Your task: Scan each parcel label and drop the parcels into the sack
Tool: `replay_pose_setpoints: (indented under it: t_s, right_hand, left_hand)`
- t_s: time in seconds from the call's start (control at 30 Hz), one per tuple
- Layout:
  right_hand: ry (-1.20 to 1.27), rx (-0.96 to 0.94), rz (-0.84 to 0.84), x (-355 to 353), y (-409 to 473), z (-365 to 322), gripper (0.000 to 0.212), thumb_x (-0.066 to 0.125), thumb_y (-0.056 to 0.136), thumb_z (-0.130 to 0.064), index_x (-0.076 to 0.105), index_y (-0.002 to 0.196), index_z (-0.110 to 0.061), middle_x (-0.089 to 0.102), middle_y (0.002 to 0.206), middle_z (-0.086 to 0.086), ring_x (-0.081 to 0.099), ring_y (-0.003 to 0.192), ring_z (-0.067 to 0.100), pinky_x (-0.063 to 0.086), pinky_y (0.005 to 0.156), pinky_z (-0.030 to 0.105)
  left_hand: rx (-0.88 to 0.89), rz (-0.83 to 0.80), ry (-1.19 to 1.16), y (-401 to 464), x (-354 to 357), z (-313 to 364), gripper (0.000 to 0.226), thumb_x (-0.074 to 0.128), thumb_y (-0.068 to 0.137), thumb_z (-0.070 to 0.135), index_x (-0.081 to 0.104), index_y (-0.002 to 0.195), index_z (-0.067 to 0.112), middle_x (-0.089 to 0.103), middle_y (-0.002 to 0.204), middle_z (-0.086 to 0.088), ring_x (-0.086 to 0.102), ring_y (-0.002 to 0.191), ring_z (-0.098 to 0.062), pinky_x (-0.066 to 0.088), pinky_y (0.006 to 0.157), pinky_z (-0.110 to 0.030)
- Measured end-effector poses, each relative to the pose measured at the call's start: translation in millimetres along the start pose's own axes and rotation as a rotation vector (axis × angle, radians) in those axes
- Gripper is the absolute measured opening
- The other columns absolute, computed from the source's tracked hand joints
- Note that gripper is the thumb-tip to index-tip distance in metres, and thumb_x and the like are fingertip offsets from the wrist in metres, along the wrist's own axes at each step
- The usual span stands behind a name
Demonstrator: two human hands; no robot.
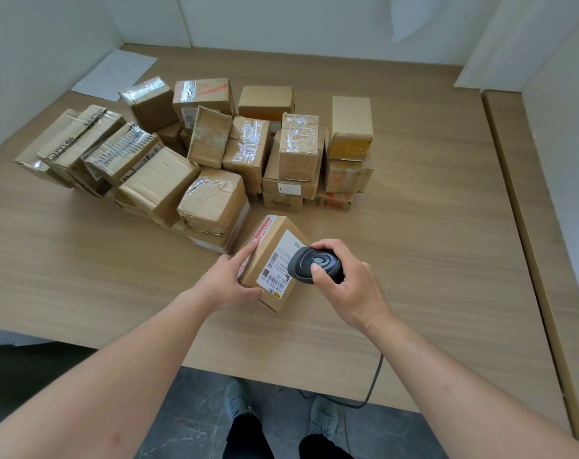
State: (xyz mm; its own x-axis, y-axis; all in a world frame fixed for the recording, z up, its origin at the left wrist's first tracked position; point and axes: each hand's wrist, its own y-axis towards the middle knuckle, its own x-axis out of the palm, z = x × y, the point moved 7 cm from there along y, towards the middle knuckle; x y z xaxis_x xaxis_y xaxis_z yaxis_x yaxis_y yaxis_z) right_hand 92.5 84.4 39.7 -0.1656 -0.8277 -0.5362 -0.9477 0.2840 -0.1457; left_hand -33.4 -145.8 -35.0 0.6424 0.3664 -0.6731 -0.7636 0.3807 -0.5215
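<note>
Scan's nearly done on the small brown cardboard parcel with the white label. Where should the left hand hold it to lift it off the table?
Hedged: keep the left hand on the small brown cardboard parcel at its left side, thumb on the near face, fingers over the top-left edge. The white label faces up and the dark handheld scanner in the right hand covers the right side.

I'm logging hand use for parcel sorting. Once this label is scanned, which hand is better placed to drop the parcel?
Left: the left hand already grips the parcel; the right hand holds the scanner.
</note>
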Motion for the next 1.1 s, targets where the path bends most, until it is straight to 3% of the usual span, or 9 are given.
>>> replay_pose_setpoints:
  t_s: [0.13,0.4,0.47,0.57,0.67,0.8,0.93,1.03,1.1]
  right_hand:
    - [0.046,0.077,0.048,-2,-6,14,0.036,0.053,0.087,-0.061,0.057,0.121,-0.048,0.074,0.100,-0.025,0.070,0.089,0.005,0.059,0.081,0.043]
    - [0.089,0.215,0.128,-1,-21,48,0.035,0.052,0.084,-0.067,0.056,0.115,-0.052,0.070,0.100,-0.033,0.070,0.093,0.006,0.059,0.085,0.044]
    - [0.139,0.250,0.149,-1,-23,54,0.036,0.054,0.082,-0.068,0.058,0.114,-0.051,0.072,0.100,-0.029,0.073,0.093,0.012,0.061,0.085,0.048]
    - [0.226,0.293,0.194,-2,-23,60,0.029,0.058,0.084,-0.063,0.061,0.110,-0.052,0.073,0.098,-0.023,0.075,0.089,0.018,0.064,0.077,0.051]
    - [0.309,0.307,0.258,-9,-22,58,0.009,0.064,0.100,-0.044,0.063,0.109,-0.046,0.074,0.094,-0.012,0.074,0.078,0.015,0.059,0.066,0.044]
    - [0.373,0.279,0.348,-23,-21,43,0.011,0.064,0.103,-0.034,0.066,0.113,-0.039,0.075,0.091,-0.006,0.069,0.065,0.010,0.051,0.062,0.035]
    - [0.350,0.221,0.357,-29,-16,17,0.025,0.060,0.088,-0.053,0.065,0.112,-0.045,0.075,0.093,-0.017,0.073,0.073,0.016,0.057,0.062,0.040]
    - [0.320,0.199,0.371,-33,-13,1,0.031,0.056,0.081,-0.062,0.063,0.108,-0.051,0.073,0.097,-0.023,0.074,0.083,0.020,0.059,0.066,0.042]
    - [0.302,0.173,0.393,-36,-11,-12,0.031,0.055,0.080,-0.064,0.063,0.107,-0.050,0.073,0.095,-0.022,0.074,0.084,0.021,0.057,0.066,0.040]
  left_hand:
    - [-0.007,0.046,0.008,4,0,14,0.072,0.055,0.094,0.070,0.015,0.153,0.064,0.043,0.138,-0.015,0.055,0.117,-0.035,0.049,0.106,-0.052]
    - [0.028,-0.141,-0.015,17,9,39,0.097,0.064,0.088,0.060,-0.012,0.146,0.078,0.043,0.150,-0.013,0.055,0.123,-0.037,0.055,0.092,-0.043]
    - [0.043,-0.177,-0.105,16,11,43,0.105,0.069,0.089,0.052,-0.017,0.144,0.077,0.042,0.158,-0.003,0.053,0.131,-0.034,0.054,0.097,-0.046]
    - [0.059,-0.158,-0.318,12,11,47,0.116,0.077,0.087,0.040,-0.017,0.143,0.078,0.038,0.154,0.014,0.053,0.132,-0.026,0.060,0.086,-0.046]
    - [0.141,-0.081,-0.511,9,4,52,0.126,0.086,0.082,0.031,-0.012,0.146,0.076,0.039,0.159,0.019,0.049,0.142,-0.018,0.050,0.109,-0.054]
    - [0.252,0.000,-0.506,1,-9,66,0.127,0.085,0.088,0.020,-0.012,0.153,0.068,0.037,0.144,0.048,0.045,0.143,-0.011,0.044,0.116,-0.045]
    - [0.303,0.071,-0.536,-3,-30,75,0.125,0.085,0.088,0.019,-0.010,0.153,0.070,0.043,0.158,0.013,0.049,0.138,-0.010,0.051,0.101,-0.025]
    - [0.338,0.119,-0.543,-10,-50,82,0.127,0.087,0.086,0.020,-0.009,0.150,0.074,0.040,0.159,0.006,0.045,0.144,-0.018,0.050,0.111,-0.045]
    - [0.356,0.133,-0.552,-13,-65,84,0.127,0.087,0.085,0.020,-0.008,0.149,0.075,0.037,0.162,0.002,0.042,0.146,-0.022,0.048,0.112,-0.047]
